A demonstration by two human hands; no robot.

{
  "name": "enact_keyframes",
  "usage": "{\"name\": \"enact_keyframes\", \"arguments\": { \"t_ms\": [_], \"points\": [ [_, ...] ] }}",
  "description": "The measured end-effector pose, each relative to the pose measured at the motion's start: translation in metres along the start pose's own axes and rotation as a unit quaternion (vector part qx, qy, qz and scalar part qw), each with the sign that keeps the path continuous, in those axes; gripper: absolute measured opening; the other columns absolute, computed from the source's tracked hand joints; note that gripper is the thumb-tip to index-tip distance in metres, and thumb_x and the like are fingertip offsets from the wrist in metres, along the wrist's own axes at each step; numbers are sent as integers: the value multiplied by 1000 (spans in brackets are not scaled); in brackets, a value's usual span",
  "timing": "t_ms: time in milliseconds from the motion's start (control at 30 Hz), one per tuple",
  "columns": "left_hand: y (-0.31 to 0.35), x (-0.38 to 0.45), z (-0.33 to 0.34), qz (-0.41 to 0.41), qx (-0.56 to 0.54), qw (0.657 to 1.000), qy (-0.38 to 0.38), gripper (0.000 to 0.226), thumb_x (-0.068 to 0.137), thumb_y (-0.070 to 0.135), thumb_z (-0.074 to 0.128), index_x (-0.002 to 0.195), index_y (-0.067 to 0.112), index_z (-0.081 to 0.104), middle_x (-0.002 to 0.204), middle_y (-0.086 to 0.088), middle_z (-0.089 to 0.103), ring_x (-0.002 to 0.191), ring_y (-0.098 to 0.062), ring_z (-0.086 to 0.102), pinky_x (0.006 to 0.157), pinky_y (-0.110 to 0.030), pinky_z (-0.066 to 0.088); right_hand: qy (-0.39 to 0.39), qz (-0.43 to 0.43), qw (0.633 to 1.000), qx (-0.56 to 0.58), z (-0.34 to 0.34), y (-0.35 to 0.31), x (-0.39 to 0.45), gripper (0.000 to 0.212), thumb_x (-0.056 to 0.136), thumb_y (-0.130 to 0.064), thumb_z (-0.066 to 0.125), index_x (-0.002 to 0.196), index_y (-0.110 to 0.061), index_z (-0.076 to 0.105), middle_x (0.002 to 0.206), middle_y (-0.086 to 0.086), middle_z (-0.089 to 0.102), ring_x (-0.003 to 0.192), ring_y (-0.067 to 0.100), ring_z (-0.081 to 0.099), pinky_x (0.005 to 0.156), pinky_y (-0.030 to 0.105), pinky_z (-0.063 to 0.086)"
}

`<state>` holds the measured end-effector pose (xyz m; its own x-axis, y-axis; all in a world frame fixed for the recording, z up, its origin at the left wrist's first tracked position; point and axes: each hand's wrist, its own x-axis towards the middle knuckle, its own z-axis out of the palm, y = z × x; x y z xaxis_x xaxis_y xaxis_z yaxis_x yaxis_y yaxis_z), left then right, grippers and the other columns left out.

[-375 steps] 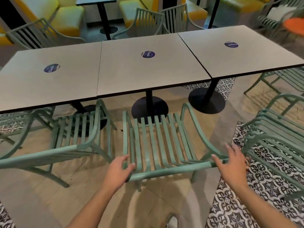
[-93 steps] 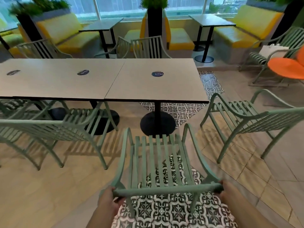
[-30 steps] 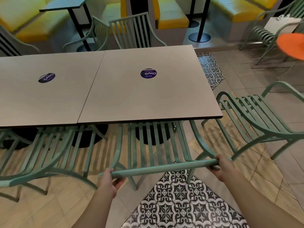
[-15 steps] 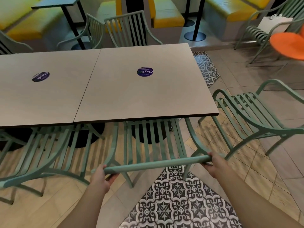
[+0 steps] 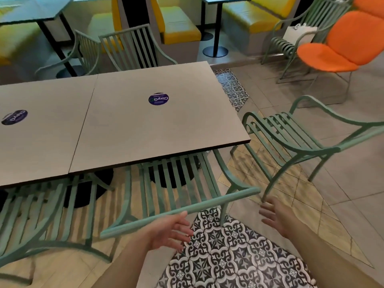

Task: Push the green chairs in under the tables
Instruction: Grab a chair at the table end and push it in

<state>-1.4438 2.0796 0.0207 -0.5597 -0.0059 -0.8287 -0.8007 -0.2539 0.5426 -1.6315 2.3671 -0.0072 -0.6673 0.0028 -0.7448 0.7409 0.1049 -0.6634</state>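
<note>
Change: 0.5 s ago both hands clasped the top rail of the near green chair [image 5: 178, 183]; now both have let go.
Left hand [image 5: 168, 231]: released, fingers spread and relaxed, just beside the top rail [image 5: 180, 210], whether touching it I cannot tell.
Right hand [image 5: 274, 215]: released, fingers loose, apart from the rail's right end.
Near green chair: seat slats run in under the surface [image 5: 145, 117]; only the back rail and rear legs stand out.
Meaning: this chair looks done, so the push on it is over.
Left neighbour chair [image 5: 41, 208]: also tucked under the adjoining surface.
Remaining: 1 green chair at the end [image 5: 295, 138] stands clear of the surface edge, angled away; likely the next one to push in.
</note>
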Motion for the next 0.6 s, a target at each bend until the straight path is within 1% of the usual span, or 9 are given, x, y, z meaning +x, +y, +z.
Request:
{"name": "enact_keyframes", "arguments": {
  "t_ms": [67,167,233,267,367,433,500,600],
  "points": [
    [21,11,19,16,52,998,-15,45,94,45,53,117,6,60,108,-13,71,99,-29,69,87,-43,57,16,-2,1000,-12,-21,0,-4,42,100,-31,45,134,-8,49,121,14,59,107,30,57,83,42,48],
    [52,22,49,74,113,991,-21,39,95,40,52,119,10,59,108,-12,70,97,-26,69,82,-37,58,34,-24,997,-58,-46,-5,-11,36,99,-33,48,127,-11,53,121,11,59,109,29,56,91,45,45],
    [72,27,74,115,163,980,4,34,94,37,55,118,14,61,105,-9,71,91,-24,71,80,-38,59,57,-65,990,-109,-63,-9,-14,30,97,-34,51,119,-14,56,119,10,59,110,32,56,92,47,44],
    [81,29,86,138,207,968,22,29,94,36,56,115,17,62,103,-7,71,88,-22,71,80,-38,59,73,-92,982,-147,-73,-12,-13,31,96,-34,52,119,-14,57,120,11,59,111,33,55,93,47,44],
    [110,35,129,198,365,908,58,20,95,36,55,108,22,62,99,2,69,84,-13,70,78,-32,59,104,-171,939,-278,-106,-26,-4,49,93,-34,56,137,-13,48,133,12,55,116,29,53,92,39,43],
    [129,43,164,228,434,869,68,20,93,39,56,106,25,62,100,5,69,85,-9,67,82,-30,56,116,-211,908,-343,-133,-41,7,55,92,-35,57,141,-13,44,139,12,50,124,29,50,98,38,40],
    [145,54,196,256,500,822,95,28,91,41,58,113,24,62,110,5,66,93,-9,63,88,-28,51,121,-240,881,-390,-159,-56,17,58,92,-35,58,143,-12,41,144,11,46,130,28,45,103,38,37],
    [172,75,260,290,582,751,119,40,92,40,57,126,19,57,128,-1,56,112,-19,56,98,-34,45,124,-252,860,-426,-213,-82,26,61,91,-35,59,145,-15,39,147,9,43,133,29,42,106,39,35]
  ]
}}
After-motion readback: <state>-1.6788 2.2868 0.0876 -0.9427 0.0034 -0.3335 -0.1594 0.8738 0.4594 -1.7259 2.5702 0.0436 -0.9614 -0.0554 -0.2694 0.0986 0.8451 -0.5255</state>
